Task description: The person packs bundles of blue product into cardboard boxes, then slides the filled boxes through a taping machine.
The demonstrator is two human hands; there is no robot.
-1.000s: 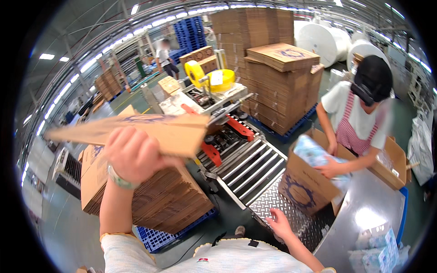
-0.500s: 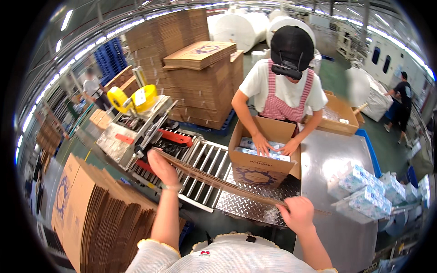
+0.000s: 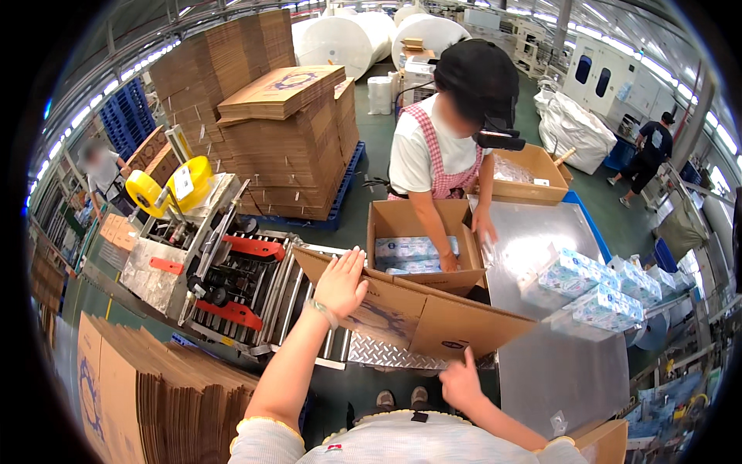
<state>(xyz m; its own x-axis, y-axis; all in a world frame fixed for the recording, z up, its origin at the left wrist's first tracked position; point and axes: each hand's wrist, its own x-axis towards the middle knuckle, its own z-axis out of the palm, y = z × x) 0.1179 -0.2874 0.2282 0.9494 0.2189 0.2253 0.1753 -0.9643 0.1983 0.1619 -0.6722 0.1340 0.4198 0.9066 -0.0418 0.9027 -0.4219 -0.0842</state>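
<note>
A flat, partly unfolded cardboard carton (image 3: 421, 313) stands tilted in front of me, its printed side toward me. My left hand (image 3: 342, 288) lies on its upper left part, fingers stretched out. My right hand (image 3: 461, 383) is at its lower right edge, index finger extended against the board and the other fingers curled. Just behind it stands an open carton (image 3: 386, 220) with blue-and-white wrapped packs (image 3: 416, 249) inside. A co-worker's hand (image 3: 448, 261) reaches into that carton; the other (image 3: 485, 224) is beside its right wall.
At left are a taping machine (image 3: 232, 282) with yellow tape rolls (image 3: 189, 179) and a stack of folded cartons (image 3: 174, 387). More flat cartons (image 3: 286, 155) sit on a blue pallet behind. Wrapped packs (image 3: 576, 274) rest on the metal table (image 3: 568, 371) at right.
The cardboard has turned from nearly edge-on to showing its broad side, and opened somewhat. My right hand has moved down and left, its index finger now extended. The co-worker has shifted leftward in view.
</note>
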